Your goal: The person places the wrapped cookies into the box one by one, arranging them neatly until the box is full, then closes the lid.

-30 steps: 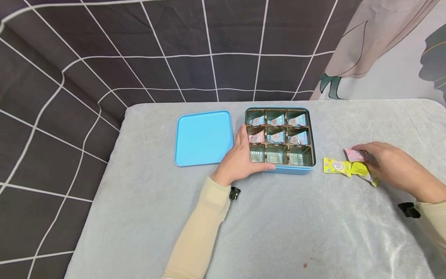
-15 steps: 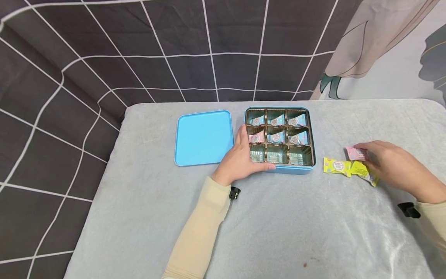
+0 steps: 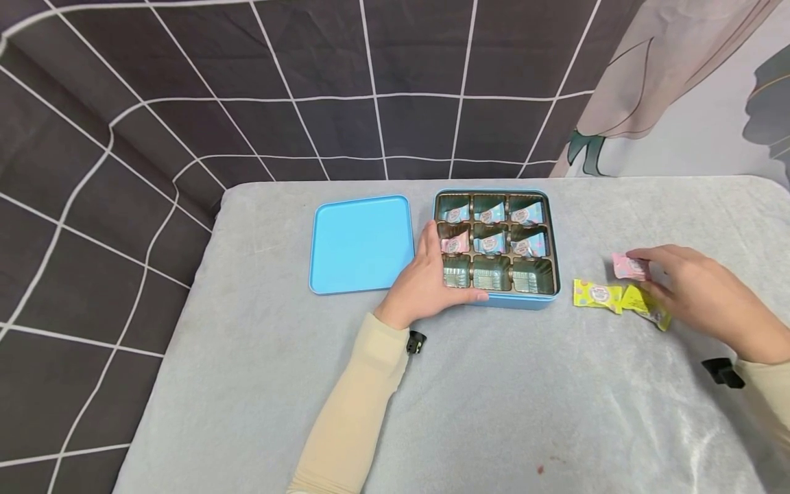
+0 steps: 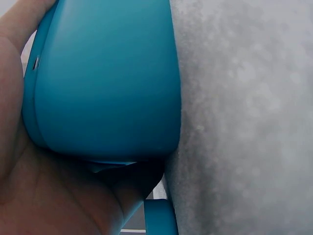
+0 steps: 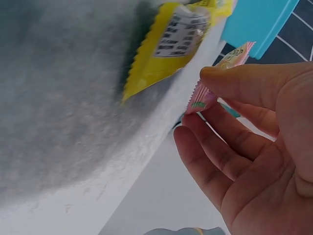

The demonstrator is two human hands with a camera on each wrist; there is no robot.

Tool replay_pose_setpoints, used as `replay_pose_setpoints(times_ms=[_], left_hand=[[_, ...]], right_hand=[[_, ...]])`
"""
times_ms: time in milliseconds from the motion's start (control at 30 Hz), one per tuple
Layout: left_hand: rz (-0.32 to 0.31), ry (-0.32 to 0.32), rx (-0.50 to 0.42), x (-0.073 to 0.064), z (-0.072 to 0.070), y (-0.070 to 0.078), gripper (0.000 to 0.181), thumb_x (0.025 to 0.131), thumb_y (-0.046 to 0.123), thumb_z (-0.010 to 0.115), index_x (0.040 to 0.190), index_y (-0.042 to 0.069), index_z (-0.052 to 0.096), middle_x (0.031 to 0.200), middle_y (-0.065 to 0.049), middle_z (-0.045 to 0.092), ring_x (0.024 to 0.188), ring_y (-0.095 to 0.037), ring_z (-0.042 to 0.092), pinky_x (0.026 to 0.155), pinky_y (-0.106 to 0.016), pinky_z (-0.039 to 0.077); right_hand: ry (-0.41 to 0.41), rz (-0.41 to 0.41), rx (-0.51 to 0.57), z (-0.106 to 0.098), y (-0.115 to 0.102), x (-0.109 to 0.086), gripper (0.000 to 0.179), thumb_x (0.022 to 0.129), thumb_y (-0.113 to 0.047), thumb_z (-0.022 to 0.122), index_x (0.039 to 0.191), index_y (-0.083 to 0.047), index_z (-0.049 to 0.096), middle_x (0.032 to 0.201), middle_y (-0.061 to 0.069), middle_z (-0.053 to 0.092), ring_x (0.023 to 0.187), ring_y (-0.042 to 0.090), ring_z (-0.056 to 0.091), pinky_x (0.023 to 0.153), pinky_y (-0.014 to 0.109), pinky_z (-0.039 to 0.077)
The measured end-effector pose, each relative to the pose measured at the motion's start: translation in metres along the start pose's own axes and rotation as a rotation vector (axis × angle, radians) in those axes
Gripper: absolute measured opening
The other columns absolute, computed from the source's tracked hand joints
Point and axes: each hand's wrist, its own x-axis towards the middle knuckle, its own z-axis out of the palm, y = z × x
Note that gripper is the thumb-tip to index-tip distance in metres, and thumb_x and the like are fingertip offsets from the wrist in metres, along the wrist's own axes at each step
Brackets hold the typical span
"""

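the fingers of the right hand (image 3: 691,285) are nearly closed: the thumb and the opposite fingertips pinch one pink candy (image 3: 628,266), while another finger is bent loosely and takes no part. the candy is taken by one end, so most of its wrapper stands out from the grip; probably this is because it is small and light, and a soft pinch is sufficient. it seems raised a little, but i cannot tell how far.

the fingers of the left hand (image 3: 422,285) are spread wide from the thumb and almost straight. they lie along the left side of the blue box (image 3: 524,302), with the thumb along its near side, so the palm takes the corner between them. i judge that this is to keep the box from sliding.

just beside the pink candy, two yellow candies lie end to end on the surface (image 3: 481,398), within easy reach of the right hand.

inside the box, a tray of nine compartments keeps each piece apart: three blue candies in the far row, one pink and two blue in the middle; the near row shows its ribbed plastic.

the blue lid (image 3: 361,247) lies flat left of the box, perhaps to leave the top accessible.
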Motion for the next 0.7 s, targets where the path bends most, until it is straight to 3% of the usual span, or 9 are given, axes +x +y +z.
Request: replay_pose_setpoints(times_ms=[100, 333, 500, 700], left_hand=[[0.003, 0.003, -0.006, 0.0, 0.0, 0.0, 0.14, 0.074, 0.07, 0.076, 0.158, 0.013, -0.02, 0.168, -0.005, -0.017, 0.152, -0.024, 0.014, 0.096, -0.041, 0.05], [0.005, 0.007, -0.008, 0.001, 0.001, -0.002, 0.14, 0.074, 0.071, 0.076, 0.158, 0.013, -0.02, 0.168, -0.005, -0.017, 0.153, -0.024, 0.013, 0.092, -0.04, 0.051], [0.002, 0.006, -0.005, 0.001, 0.001, -0.002, 0.14, 0.074, 0.071, 0.076, 0.158, 0.014, -0.021, 0.168, -0.004, -0.017, 0.152, -0.025, 0.018, 0.087, -0.038, 0.053], [0.006, 0.004, -0.013, 0.001, 0.001, -0.001, 0.139, 0.075, 0.069, 0.077, 0.158, 0.013, -0.02, 0.168, -0.005, -0.018, 0.152, -0.025, 0.015, 0.092, -0.041, 0.051]], right_hand=[[0.017, -0.005, 0.013, -0.001, -0.003, 0.0, 0.052, 0.072, 0.005, 0.081, 0.121, 0.003, 0.064, 0.101, 0.016, 0.066, 0.083, 0.025, 0.052, 0.075, 0.032, 0.035], [0.023, -0.003, 0.048, -0.005, -0.012, 0.002, 0.052, 0.073, 0.005, 0.081, 0.122, 0.004, 0.062, 0.106, 0.021, 0.065, 0.092, 0.034, 0.058, 0.08, 0.05, 0.042], [0.036, -0.015, 0.059, -0.007, -0.018, 0.004, 0.053, 0.072, 0.008, 0.079, 0.122, 0.005, 0.062, 0.108, 0.024, 0.065, 0.098, 0.04, 0.058, 0.083, 0.053, 0.042], [0.05, -0.024, 0.057, -0.01, -0.027, 0.007, 0.05, 0.074, 0.007, 0.078, 0.121, 0.005, 0.062, 0.108, 0.025, 0.065, 0.099, 0.04, 0.059, 0.084, 0.053, 0.042]])
